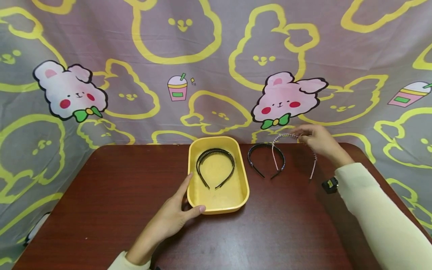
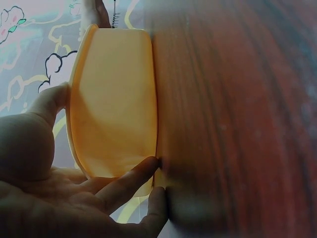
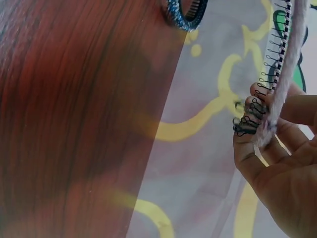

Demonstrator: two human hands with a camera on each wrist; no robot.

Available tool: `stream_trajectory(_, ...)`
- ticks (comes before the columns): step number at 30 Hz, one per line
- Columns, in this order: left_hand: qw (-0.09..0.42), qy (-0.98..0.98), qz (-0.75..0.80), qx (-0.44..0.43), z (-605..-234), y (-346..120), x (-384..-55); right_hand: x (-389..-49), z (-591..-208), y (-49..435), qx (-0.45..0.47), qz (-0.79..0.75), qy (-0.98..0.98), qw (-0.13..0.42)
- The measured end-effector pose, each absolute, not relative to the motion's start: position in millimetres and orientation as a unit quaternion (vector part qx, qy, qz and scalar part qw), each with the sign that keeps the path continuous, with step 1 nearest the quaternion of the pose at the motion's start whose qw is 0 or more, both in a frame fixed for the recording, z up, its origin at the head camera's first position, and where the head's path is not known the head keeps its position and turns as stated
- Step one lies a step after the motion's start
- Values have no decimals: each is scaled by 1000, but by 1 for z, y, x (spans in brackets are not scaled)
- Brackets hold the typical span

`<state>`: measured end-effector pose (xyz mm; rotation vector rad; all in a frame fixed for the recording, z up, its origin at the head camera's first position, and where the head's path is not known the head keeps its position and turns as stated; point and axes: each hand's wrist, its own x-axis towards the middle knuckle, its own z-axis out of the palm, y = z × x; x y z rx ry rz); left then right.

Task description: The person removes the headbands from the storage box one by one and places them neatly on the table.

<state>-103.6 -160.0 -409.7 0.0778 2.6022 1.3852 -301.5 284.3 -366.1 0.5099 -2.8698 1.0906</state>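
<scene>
My right hand (image 1: 314, 137) pinches a pink headband (image 1: 285, 135) near the top of its arch, above the back right of the table. In the right wrist view, this headband (image 3: 290, 64) looks fuzzy, with black looped teeth along its inner side. A dark headband with bluish sparkle (image 1: 249, 155) lies just left of it, partly overlapped in the head view. At the table's middle stands a yellow plastic box (image 1: 243, 176) with black toothed headbands (image 1: 233, 161) inside. Resting against its near left corner, my left hand (image 1: 172, 215) has its fingers spread along the outside.
The dark reddish wooden table (image 1: 111, 202) ends at the back against a curtain (image 1: 216, 71) printed with rabbits and yellow outlines. A small black device (image 1: 330, 185) sits at the right wrist.
</scene>
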Motion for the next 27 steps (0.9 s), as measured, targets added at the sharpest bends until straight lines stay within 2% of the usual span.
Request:
stream_trajectory(19, 96, 884, 456, 23, -411, -160, -105, -312, -381, 314, 119, 321, -939, -20)
stream_trajectory(27, 95, 888, 449, 19, -411, -159, -104, -315, -387, 322, 110, 319, -941, -16)
